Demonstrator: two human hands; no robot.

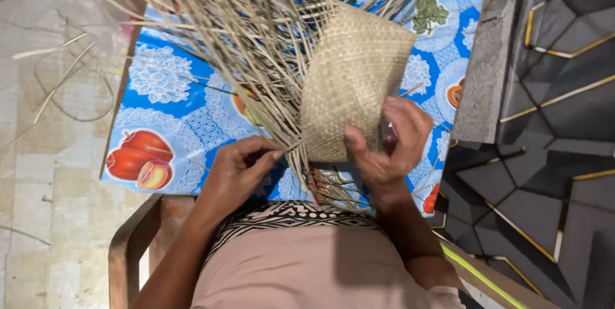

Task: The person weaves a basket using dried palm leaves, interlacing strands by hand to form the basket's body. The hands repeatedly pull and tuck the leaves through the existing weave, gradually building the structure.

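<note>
A partly woven straw basket (351,78) stands tilted on a table, its tan woven wall facing me. Many loose straw strips (250,33) fan out from it toward the upper left. My right hand (389,145) grips the basket's lower right edge, thumb pressed on the weave. My left hand (240,169) pinches a few strips between thumb and fingers at the basket's lower left edge.
The table (168,107) carries a blue cloth with white lace and fruit prints. A brown chair arm (131,245) curves at the lower left. Loose straw lies on the pale tiled floor (51,72). A dark patterned surface with gold lines (551,123) fills the right side.
</note>
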